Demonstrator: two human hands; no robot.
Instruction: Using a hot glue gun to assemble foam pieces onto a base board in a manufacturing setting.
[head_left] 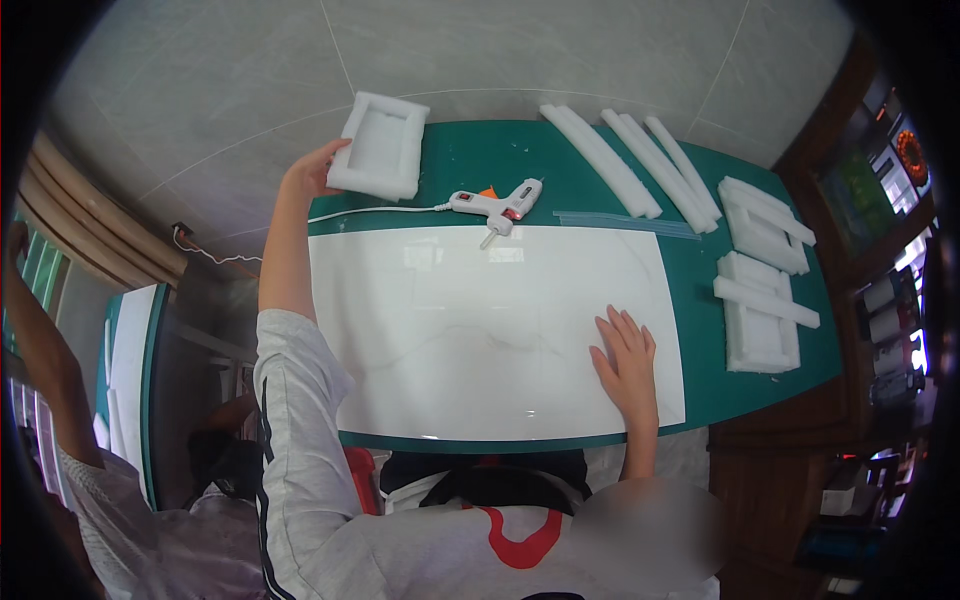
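- Fingers of the left hand [312, 168] wrap the near-left edge of a white foam frame [380, 146], holding it up over the far-left corner of the green table [700, 330].
- Right hand [625, 362] lies flat, fingers spread, holding nothing, on the white glossy board [480, 330].
- White glue gun [497, 205] lies just beyond the board.
- Foam strips [630, 160] and foam trays [762, 270] sit at the right.
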